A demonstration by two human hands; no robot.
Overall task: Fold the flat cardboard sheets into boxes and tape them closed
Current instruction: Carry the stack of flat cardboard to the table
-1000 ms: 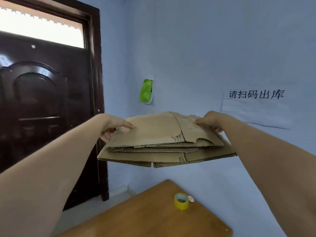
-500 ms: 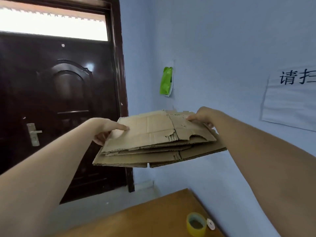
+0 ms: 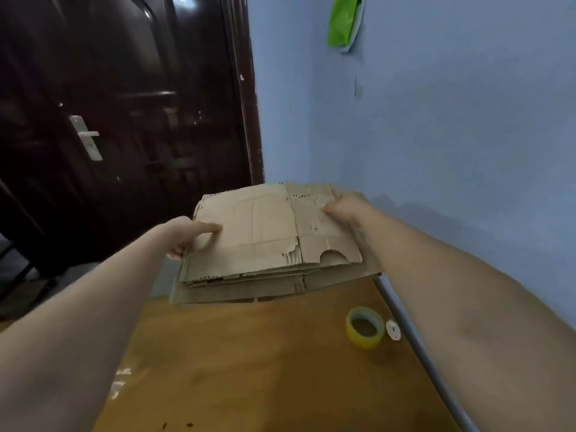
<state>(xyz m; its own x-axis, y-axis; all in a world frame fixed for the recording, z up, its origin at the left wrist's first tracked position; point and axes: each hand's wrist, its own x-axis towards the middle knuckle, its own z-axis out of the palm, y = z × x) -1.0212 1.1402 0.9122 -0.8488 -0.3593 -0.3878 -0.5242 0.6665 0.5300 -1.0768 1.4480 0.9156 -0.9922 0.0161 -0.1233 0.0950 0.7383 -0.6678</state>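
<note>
My wooden table [image 3: 249, 369], bare but for two small items.
A yellow tape roll [image 3: 365, 327] lies flat toward two o'clock, a small white disc [image 3: 393, 329] just beside it at its three o'clock.

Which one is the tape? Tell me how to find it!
Look at the brown wooden table, then toward its right edge by the blue wall. The tape is the yellow-green ring lying flat there, bigger than the small white disc beside it.

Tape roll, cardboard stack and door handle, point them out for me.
tape roll [image 3: 365, 327], head view, its top rim.
cardboard stack [image 3: 265, 226], head view, top sheet's face.
door handle [image 3: 88, 135], head view, the lever.
</note>
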